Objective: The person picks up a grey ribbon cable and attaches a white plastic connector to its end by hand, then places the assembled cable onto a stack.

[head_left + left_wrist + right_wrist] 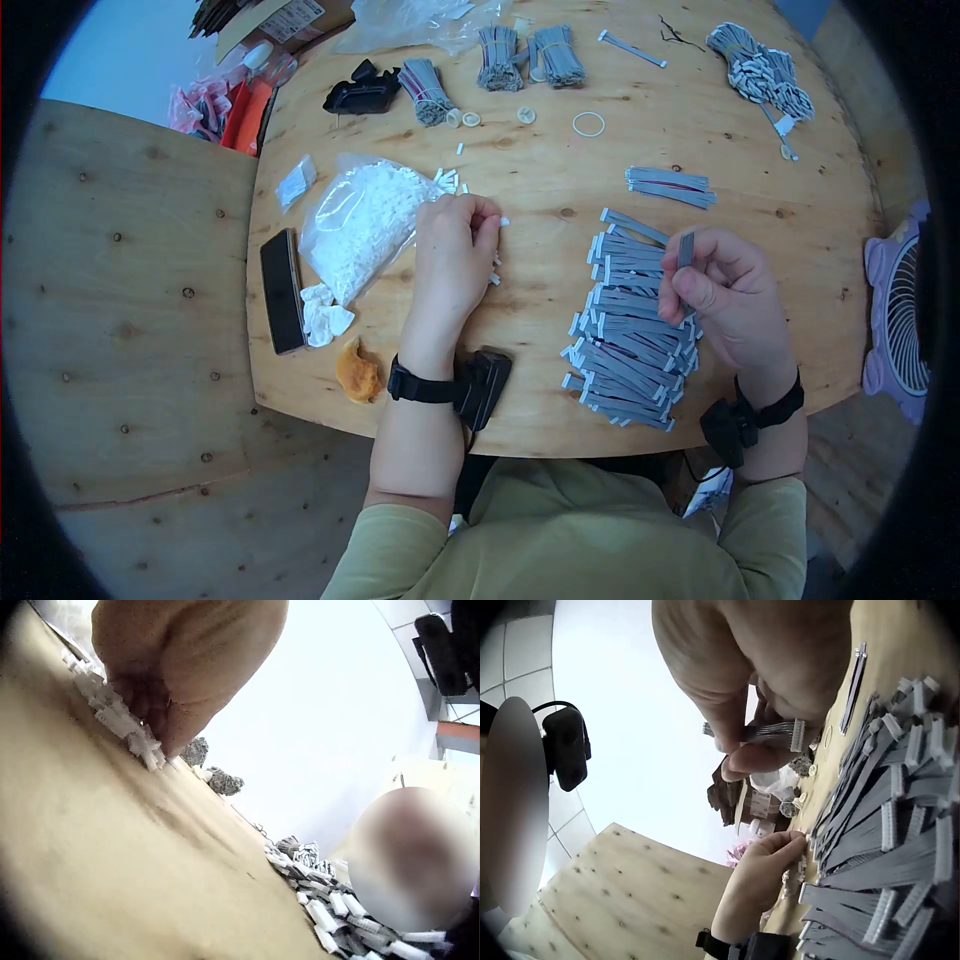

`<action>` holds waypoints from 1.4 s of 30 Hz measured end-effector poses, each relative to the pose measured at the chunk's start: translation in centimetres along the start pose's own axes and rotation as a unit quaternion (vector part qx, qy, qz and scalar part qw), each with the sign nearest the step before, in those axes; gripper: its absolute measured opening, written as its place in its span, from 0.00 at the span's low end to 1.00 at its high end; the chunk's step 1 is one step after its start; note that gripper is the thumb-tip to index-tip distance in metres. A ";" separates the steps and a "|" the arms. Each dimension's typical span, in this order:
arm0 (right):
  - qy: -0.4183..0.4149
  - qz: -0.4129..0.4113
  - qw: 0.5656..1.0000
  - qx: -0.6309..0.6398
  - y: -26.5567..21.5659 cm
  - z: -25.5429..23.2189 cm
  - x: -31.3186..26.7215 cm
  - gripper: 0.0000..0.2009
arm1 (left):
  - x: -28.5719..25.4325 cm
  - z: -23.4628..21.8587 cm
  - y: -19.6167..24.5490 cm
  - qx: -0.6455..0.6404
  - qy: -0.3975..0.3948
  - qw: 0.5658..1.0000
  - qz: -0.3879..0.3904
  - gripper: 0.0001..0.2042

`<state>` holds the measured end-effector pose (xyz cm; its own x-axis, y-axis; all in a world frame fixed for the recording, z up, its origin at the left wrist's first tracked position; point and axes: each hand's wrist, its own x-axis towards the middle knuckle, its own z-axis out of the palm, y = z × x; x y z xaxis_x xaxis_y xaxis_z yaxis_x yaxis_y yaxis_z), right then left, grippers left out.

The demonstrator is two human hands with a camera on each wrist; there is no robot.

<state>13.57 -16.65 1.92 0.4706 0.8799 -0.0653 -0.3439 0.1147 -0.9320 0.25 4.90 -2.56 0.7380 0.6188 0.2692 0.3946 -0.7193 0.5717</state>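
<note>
My right hand (pixel 735 290) pinches a short grey ribbon cable (pixel 686 250) between thumb and fingers, above a heap of similar cables (pixel 640 330). In the right wrist view a white connector (pixel 798 736) shows at one end of that ribbon cable. On the left, my left hand (pixel 452 250) is low over the table, thumb and forefinger pinching a small white connector housing (pixel 505 222). Loose white housings (pixel 116 720) lie in a row under this hand in the left wrist view. Beside it is a clear plastic bag (pixel 365 220) full of white housings.
Left of the bag lie a phone (pixel 282 290), a small packet (pixel 296 183) and a piece of bread (pixel 357 372). Tied cable bundles (pixel 500 60) and a black object (pixel 362 90) stand farther back. A short cable stack (pixel 670 186) lies beyond the heap; a purple fan (pixel 900 300) is at right.
</note>
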 end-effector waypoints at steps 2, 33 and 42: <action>0.000 0.004 1.000 -0.005 0.0 0.0 0.0 0.07 | 0.0 0.0 0.0 -0.001 -0.002 1.000 -0.004 0.04; -0.019 0.063 0.997 -0.038 0.4 0.5 0.2 0.07 | -0.3 -0.5 0.8 0.038 0.017 0.998 0.055 0.03; -0.020 0.075 0.996 -0.049 0.3 0.5 0.2 0.07 | -0.1 -0.6 0.8 0.052 0.028 0.994 0.088 0.04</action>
<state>13.17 -16.25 1.77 0.3867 0.9015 -0.1943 -0.3259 -0.0635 -0.9433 0.15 4.40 -1.65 0.7699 0.4951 0.4026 0.3186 -0.8449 0.4297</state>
